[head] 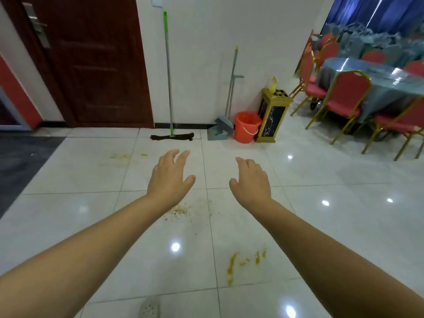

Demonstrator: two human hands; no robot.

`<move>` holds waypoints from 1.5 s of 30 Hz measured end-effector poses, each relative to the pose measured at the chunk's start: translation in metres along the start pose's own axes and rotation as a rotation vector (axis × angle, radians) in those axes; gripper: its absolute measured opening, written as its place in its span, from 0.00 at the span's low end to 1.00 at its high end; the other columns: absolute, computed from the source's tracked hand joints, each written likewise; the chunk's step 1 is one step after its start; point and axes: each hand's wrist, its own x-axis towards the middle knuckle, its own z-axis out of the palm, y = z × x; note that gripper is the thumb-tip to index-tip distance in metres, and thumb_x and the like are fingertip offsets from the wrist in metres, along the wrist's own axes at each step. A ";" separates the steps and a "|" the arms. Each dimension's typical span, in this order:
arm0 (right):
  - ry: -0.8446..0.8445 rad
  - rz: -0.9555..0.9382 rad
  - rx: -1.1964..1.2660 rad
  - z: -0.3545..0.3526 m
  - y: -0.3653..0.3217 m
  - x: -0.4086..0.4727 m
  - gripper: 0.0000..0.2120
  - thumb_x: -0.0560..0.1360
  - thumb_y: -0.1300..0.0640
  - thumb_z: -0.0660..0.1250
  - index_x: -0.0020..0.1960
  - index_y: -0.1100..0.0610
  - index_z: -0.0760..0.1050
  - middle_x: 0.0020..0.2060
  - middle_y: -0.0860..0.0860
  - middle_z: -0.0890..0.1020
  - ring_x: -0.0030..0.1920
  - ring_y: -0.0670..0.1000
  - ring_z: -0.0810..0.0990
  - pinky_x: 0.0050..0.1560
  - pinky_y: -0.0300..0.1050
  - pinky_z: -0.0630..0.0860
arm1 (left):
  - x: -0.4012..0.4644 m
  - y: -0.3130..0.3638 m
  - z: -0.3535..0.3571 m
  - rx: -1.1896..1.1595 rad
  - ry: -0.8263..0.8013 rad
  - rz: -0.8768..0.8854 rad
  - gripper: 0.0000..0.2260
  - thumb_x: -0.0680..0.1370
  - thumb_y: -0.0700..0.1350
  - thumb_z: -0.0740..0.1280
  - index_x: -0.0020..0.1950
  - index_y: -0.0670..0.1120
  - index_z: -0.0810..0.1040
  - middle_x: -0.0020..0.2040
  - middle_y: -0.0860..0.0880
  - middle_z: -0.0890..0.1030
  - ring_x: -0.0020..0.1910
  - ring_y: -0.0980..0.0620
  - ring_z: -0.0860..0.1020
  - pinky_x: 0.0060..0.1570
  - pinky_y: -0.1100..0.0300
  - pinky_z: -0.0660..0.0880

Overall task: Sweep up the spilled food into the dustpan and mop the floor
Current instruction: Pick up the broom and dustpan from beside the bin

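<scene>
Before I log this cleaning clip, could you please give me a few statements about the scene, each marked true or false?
1. Both the left hand and the right hand hold nothing. True.
2. The mop lies flat on the floor. False: it stands leaning against the wall.
3. The orange bucket sits between the dustpan and the gold-trimmed bin. True.
4. The floor is already clean. False: yellow smears and crumbs remain on the tiles.
5. The brown door stands wide open. False: it is closed.
</scene>
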 end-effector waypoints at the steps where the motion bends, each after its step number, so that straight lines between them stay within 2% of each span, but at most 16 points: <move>1: -0.025 0.021 0.007 0.003 0.000 0.004 0.28 0.76 0.53 0.62 0.75 0.53 0.61 0.65 0.52 0.72 0.62 0.53 0.72 0.62 0.47 0.69 | 0.005 -0.003 0.004 -0.012 -0.009 -0.014 0.30 0.76 0.55 0.63 0.76 0.52 0.58 0.74 0.48 0.60 0.72 0.48 0.60 0.67 0.50 0.63; 16: -0.066 0.288 0.045 0.068 -0.043 0.151 0.28 0.77 0.55 0.61 0.75 0.56 0.60 0.67 0.53 0.70 0.65 0.54 0.70 0.64 0.48 0.67 | 0.185 -0.111 0.051 -0.112 -0.155 0.048 0.28 0.77 0.54 0.63 0.75 0.50 0.59 0.73 0.47 0.61 0.71 0.48 0.61 0.65 0.52 0.66; 21: -0.047 0.402 0.090 0.080 -0.047 0.190 0.27 0.78 0.56 0.61 0.75 0.55 0.61 0.67 0.53 0.70 0.64 0.54 0.71 0.63 0.48 0.69 | 0.245 -0.128 0.064 -0.177 -0.222 0.089 0.27 0.78 0.52 0.63 0.75 0.50 0.60 0.71 0.48 0.61 0.70 0.48 0.61 0.62 0.53 0.68; 28: -0.054 0.531 0.121 0.095 -0.027 0.220 0.27 0.77 0.56 0.61 0.75 0.55 0.61 0.68 0.53 0.70 0.65 0.53 0.70 0.62 0.47 0.69 | 0.299 -0.114 0.100 -0.270 -0.322 0.161 0.25 0.78 0.52 0.61 0.74 0.50 0.62 0.69 0.49 0.65 0.65 0.49 0.68 0.51 0.59 0.67; 32: -0.062 0.578 0.151 0.108 -0.010 0.239 0.27 0.77 0.56 0.61 0.75 0.55 0.61 0.66 0.53 0.72 0.65 0.53 0.71 0.62 0.48 0.70 | 0.321 -0.101 0.123 -0.299 -0.371 0.179 0.24 0.78 0.52 0.61 0.73 0.50 0.64 0.69 0.49 0.65 0.64 0.49 0.70 0.51 0.58 0.68; 35: -0.056 0.617 0.191 0.120 0.009 0.257 0.26 0.77 0.56 0.61 0.74 0.54 0.62 0.65 0.52 0.73 0.64 0.52 0.71 0.61 0.48 0.71 | 0.343 -0.087 0.141 -0.320 -0.409 0.181 0.21 0.78 0.51 0.61 0.71 0.51 0.68 0.67 0.49 0.69 0.60 0.50 0.73 0.51 0.57 0.72; 41: -0.037 0.681 0.288 0.137 0.065 0.302 0.19 0.78 0.56 0.59 0.69 0.53 0.71 0.61 0.49 0.77 0.60 0.49 0.75 0.55 0.43 0.73 | 0.401 -0.046 0.184 -0.384 -0.466 0.210 0.16 0.78 0.48 0.62 0.65 0.51 0.73 0.61 0.53 0.75 0.50 0.57 0.74 0.47 0.61 0.70; 45: -0.063 0.735 0.310 0.137 0.118 0.341 0.17 0.78 0.57 0.57 0.64 0.53 0.76 0.58 0.48 0.80 0.55 0.49 0.78 0.50 0.39 0.72 | 0.451 -0.001 0.219 -0.375 -0.502 0.225 0.15 0.78 0.47 0.62 0.64 0.51 0.74 0.59 0.54 0.75 0.48 0.58 0.74 0.46 0.62 0.69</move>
